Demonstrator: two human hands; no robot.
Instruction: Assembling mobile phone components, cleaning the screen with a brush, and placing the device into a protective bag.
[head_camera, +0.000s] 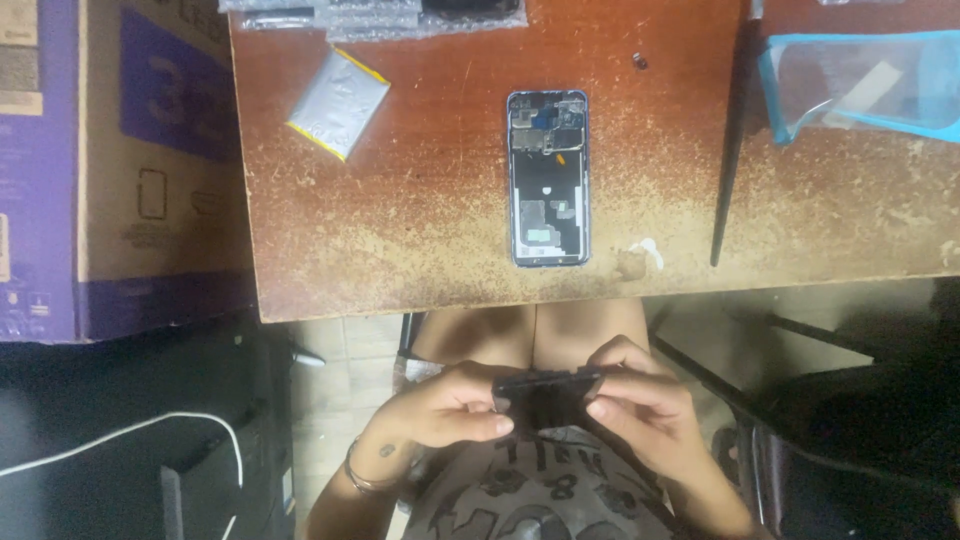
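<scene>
A worn wooden table (420, 200) fills the upper frame, a cardboard box (110, 170) at far left, an opened phone frame (548, 180) lying at centre and a silver battery (338, 103) upper left. At lower centre, off the table's edge, the left hand (440, 405) and right hand (635, 395) are together — both clamped on a dark phone panel (545, 395). Held over the lap, it could drop if a grip slips — or crack, I judge, if the fingers flex it.

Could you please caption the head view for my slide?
Both hands hold a black phone part below a table bearing an opened phone.
</scene>
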